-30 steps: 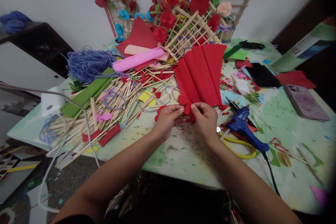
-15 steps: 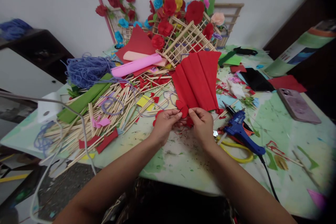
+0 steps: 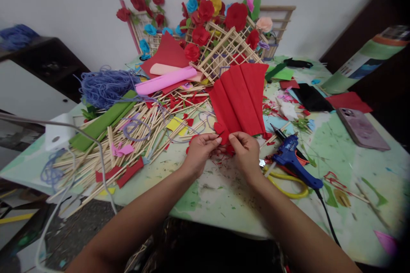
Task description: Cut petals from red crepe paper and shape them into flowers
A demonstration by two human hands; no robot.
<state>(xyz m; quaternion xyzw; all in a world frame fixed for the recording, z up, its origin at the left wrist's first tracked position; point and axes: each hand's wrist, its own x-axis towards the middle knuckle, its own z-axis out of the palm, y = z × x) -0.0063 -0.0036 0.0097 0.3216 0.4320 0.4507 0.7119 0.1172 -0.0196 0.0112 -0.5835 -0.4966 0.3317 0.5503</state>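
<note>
Between my two hands is a small piece of red crepe paper (image 3: 221, 130), pinched at its edges above the table. The fingertips of my left hand (image 3: 202, 150) close on its left side. My right hand (image 3: 246, 153) pinches its right side with thumb and forefinger. Just behind my hands lies a large pleated sheet of red crepe paper (image 3: 240, 98). Smaller red pieces lie under and beside my fingers, partly hidden by them. To the right of my right hand rests a blue glue gun (image 3: 293, 160), with yellow-handled scissors (image 3: 297, 194) by it.
Thin wooden sticks (image 3: 137, 136) heap up at the left, with purple yarn (image 3: 107, 87) and green crepe paper (image 3: 102, 121). Paper flowers on stick lattices (image 3: 229, 47) stand at the back. A phone (image 3: 361, 128) and a bottle (image 3: 361, 64) are at the right. A white cable (image 3: 102, 158) crosses the left.
My hands stay nearly in place, still pinching the small red paper. The fingers of my right hand have shifted slightly against it. The view has moved a little.
</note>
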